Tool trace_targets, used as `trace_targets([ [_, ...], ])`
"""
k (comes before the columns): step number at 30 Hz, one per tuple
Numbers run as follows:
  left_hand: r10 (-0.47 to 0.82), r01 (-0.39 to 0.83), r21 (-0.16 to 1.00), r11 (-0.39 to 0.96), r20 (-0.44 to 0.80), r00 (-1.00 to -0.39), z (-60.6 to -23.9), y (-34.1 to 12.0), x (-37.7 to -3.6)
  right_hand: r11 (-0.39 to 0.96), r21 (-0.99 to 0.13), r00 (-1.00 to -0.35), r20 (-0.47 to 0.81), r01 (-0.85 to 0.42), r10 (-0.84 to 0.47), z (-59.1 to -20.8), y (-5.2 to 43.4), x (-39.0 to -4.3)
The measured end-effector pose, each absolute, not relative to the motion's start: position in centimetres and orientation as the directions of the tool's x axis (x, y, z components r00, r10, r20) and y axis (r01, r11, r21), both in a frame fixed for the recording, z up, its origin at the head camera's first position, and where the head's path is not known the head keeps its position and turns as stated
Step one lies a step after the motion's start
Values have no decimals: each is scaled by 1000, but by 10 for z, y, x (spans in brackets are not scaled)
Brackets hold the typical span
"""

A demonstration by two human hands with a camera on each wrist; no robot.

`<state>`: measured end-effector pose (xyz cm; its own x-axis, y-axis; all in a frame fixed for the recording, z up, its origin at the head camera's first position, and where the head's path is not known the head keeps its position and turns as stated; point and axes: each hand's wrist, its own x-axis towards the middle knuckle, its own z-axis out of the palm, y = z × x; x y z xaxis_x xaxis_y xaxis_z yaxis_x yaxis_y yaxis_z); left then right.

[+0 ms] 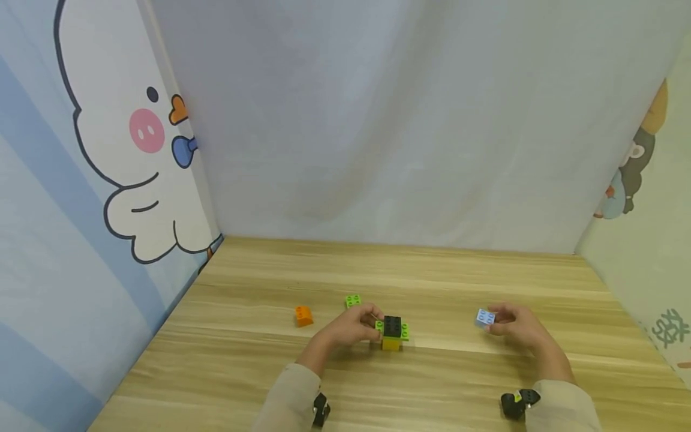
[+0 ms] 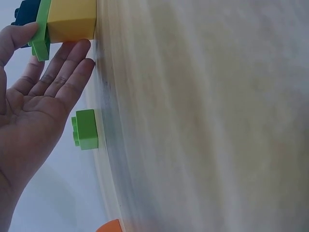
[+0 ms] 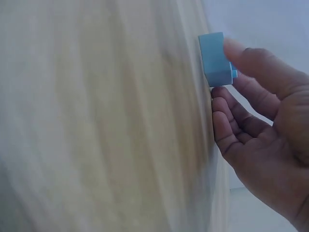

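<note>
A small stack [image 1: 392, 333] stands mid-table: a yellow brick [image 2: 72, 19] at the bottom, a green plate [image 2: 42, 34] over it and a black brick [image 1: 392, 324] on top. My left hand [image 1: 353, 329] lies against the stack's left side, fingers [image 2: 67, 67] straight, thumb at the green plate. My right hand [image 1: 518, 327] pinches a light blue brick [image 1: 484, 318] at its fingertips, low at the table surface. In the right wrist view one finger presses the light blue brick [image 3: 215, 58] while the other fingers [image 3: 227, 125] curl below it.
A small green brick [image 1: 353, 300] lies just behind my left hand, and an orange brick [image 1: 303, 315] lies further left. The wooden table [image 1: 378, 270] is enclosed by fabric walls at the back, left and right.
</note>
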<state>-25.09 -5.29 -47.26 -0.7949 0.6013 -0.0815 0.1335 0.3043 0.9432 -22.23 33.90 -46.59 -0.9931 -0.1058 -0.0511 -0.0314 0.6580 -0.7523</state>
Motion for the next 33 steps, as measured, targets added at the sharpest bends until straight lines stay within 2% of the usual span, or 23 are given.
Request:
trace_targets([
  [12, 596, 133, 939, 317, -89, -798, -472, -53, -250, 686, -728, -995, -67, -4, -78, -461, 335, -220],
  [22, 599, 144, 934, 328, -87, -796, -471, -53, -252, 660, -746, -990, 3, -95, -139, -444, 333, -215],
  [33, 594, 132, 940, 316, -87, -800, -473, -54, -252, 637, -763, -988, 6, -105, -157, -446, 319, -211],
])
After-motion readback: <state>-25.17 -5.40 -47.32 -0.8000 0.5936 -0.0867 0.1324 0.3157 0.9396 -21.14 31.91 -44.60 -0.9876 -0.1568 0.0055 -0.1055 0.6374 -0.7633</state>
